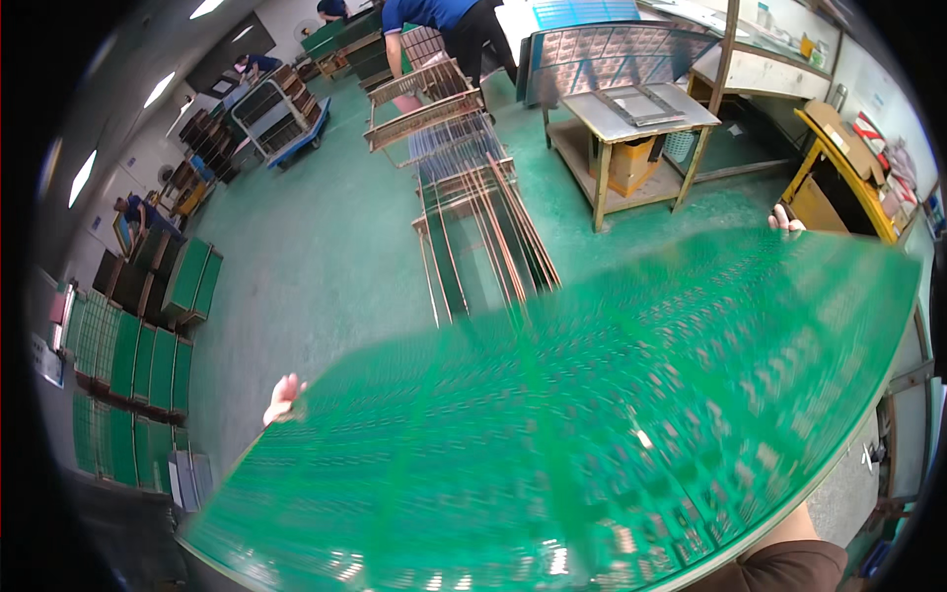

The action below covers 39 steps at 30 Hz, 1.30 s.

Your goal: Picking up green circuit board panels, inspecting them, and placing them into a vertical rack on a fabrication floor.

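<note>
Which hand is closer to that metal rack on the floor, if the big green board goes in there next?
Probably the left hand. It grips the green board's far-left edge, nearer the rack in this view. The right hand holds the far-right corner, off toward the wooden table.

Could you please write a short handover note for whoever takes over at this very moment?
Left hand: fingers on the left edge of the big green panel.
Right hand: fingertips show over the far right edge; grip otherwise hidden.
Panel: held nearly flat in front of the body, blurred, covering the lower view.
Slotted rack: on the floor just beyond, copper-coloured sheets standing in it.
Done: panel is up in both hands.
Left: it is not yet set down anywhere.
</note>
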Each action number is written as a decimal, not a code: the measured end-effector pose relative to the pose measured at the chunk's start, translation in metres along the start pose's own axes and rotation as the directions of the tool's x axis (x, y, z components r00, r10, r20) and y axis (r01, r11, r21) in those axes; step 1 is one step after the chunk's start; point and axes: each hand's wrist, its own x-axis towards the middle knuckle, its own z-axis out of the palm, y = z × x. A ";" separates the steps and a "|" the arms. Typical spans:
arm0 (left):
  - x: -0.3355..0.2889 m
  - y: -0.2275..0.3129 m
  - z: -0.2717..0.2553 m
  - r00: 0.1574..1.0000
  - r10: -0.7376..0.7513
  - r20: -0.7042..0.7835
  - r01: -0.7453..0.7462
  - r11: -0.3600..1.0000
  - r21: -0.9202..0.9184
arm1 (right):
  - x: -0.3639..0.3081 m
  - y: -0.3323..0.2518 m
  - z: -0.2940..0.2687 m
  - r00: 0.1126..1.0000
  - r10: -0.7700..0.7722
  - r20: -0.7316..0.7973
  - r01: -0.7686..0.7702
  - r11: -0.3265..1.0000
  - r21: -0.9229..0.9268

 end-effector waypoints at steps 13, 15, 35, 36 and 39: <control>0.002 -0.037 0.212 0.925 -0.376 -0.053 0.337 0.878 -0.339 | -0.030 0.021 -0.020 0.856 -0.100 -0.508 0.113 0.994 -0.006; -0.004 -0.045 0.224 0.917 -0.380 -0.123 0.333 0.898 -0.289 | -0.067 0.022 0.002 0.806 -0.114 -0.581 0.122 0.992 -0.026; -0.043 -0.052 0.252 0.950 -0.241 -0.199 0.190 0.951 -0.245 | -0.162 0.011 -0.010 0.941 0.093 -0.326 -0.007 0.967 0.256; -0.043 -0.052 0.252 0.949 -0.241 -0.204 0.189 0.951 -0.246 | -0.161 0.011 -0.009 0.941 0.098 -0.325 -0.011 0.966 0.258; -0.043 -0.052 0.250 0.951 -0.239 -0.196 0.191 0.953 -0.235 | -0.162 0.012 -0.011 0.898 0.087 -0.431 0.025 0.968 0.248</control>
